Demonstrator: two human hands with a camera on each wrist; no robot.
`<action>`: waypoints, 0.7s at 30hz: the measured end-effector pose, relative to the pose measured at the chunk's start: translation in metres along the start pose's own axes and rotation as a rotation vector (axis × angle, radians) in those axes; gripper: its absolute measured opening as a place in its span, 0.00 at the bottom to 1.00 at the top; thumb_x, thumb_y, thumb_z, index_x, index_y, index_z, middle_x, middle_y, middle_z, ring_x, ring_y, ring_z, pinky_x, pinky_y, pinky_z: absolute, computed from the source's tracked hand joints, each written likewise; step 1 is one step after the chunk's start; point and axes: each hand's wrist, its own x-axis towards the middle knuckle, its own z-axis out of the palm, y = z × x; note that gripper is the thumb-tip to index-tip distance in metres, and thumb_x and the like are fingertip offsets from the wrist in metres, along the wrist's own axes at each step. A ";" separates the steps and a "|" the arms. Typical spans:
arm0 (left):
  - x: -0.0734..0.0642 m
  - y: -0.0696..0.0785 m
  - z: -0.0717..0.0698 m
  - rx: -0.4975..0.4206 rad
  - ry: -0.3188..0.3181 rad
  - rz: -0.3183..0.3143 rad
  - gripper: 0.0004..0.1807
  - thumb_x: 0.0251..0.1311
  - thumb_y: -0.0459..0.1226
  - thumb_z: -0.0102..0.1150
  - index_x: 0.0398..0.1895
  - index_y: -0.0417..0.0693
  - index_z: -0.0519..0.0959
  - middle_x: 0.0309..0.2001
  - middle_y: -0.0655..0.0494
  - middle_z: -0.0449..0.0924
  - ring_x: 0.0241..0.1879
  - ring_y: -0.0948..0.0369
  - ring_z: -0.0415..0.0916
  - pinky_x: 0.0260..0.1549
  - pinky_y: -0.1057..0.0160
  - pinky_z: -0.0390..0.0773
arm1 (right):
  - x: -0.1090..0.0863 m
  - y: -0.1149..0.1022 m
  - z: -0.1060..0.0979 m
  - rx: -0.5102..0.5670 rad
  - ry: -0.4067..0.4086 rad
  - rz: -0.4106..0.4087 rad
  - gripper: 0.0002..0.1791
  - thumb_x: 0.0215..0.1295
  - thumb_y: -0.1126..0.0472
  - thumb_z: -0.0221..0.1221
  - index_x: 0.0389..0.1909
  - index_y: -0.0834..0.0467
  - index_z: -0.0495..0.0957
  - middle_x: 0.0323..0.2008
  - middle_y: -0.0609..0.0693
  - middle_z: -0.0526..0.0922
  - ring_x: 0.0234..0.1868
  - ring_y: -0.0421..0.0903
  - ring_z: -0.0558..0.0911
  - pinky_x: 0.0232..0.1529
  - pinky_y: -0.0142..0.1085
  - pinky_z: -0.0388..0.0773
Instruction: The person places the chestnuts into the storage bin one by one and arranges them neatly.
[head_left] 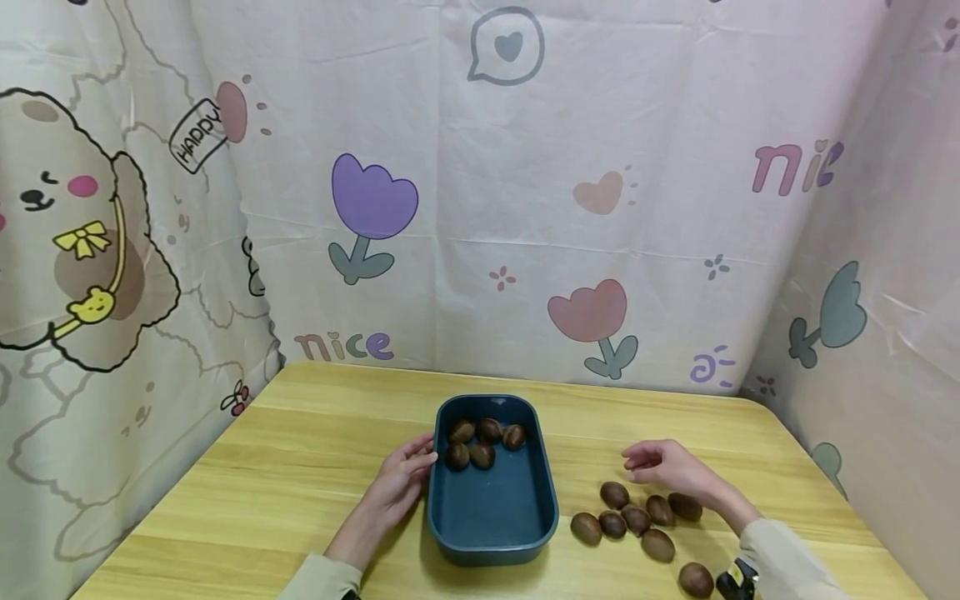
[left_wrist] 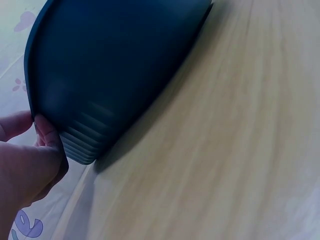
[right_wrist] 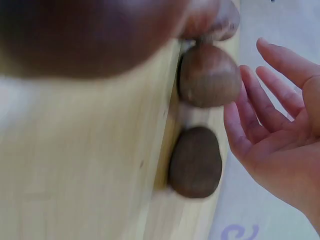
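Note:
A dark blue rectangular tray (head_left: pixel 495 512) stands on the table with several brown chestnuts (head_left: pixel 482 455) at its far end. At the tray's left side, my left hand (head_left: pixel 397 483) grips the rim. In the left wrist view, the thumb and bent fingers of that hand (left_wrist: pixel 32 167) meet at the edge of the tray (left_wrist: pixel 115 65). My right hand (head_left: pixel 671 467) hovers just beyond a loose group of chestnuts (head_left: pixel 636 520), its fingers slightly bent and holding nothing. The right wrist view has that hand (right_wrist: pixel 280 115) behind a chestnut (right_wrist: pixel 209 77).
One chestnut (head_left: pixel 696 580) lies nearer the front, by the right sleeve (head_left: pixel 783 558). The wooden table (head_left: pixel 330 433) ends at the back against a printed curtain (head_left: pixel 487 208), which also hangs along both sides.

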 end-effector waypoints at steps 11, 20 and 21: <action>0.001 0.000 -0.001 -0.001 -0.011 0.000 0.26 0.64 0.22 0.46 0.64 0.22 0.57 0.51 0.42 0.68 0.49 0.57 0.68 0.45 0.67 0.74 | -0.031 0.027 -0.028 0.022 -0.043 0.055 0.26 0.59 0.67 0.64 0.54 0.79 0.70 0.47 0.66 0.80 0.47 0.55 0.80 0.42 0.31 0.77; 0.001 -0.001 -0.001 0.002 -0.003 -0.002 0.25 0.64 0.21 0.46 0.64 0.22 0.57 0.50 0.42 0.68 0.48 0.56 0.69 0.45 0.66 0.74 | -0.047 0.053 -0.049 0.243 -0.286 -0.045 0.30 0.62 0.72 0.57 0.62 0.81 0.60 0.58 0.75 0.70 0.54 0.39 0.78 0.51 0.29 0.73; 0.001 -0.001 -0.001 -0.001 -0.002 -0.003 0.25 0.64 0.21 0.46 0.64 0.23 0.58 0.50 0.42 0.68 0.48 0.56 0.69 0.44 0.66 0.74 | -0.048 0.055 -0.050 0.273 -0.309 -0.059 0.30 0.62 0.73 0.57 0.62 0.81 0.59 0.59 0.75 0.69 0.55 0.39 0.77 0.52 0.29 0.72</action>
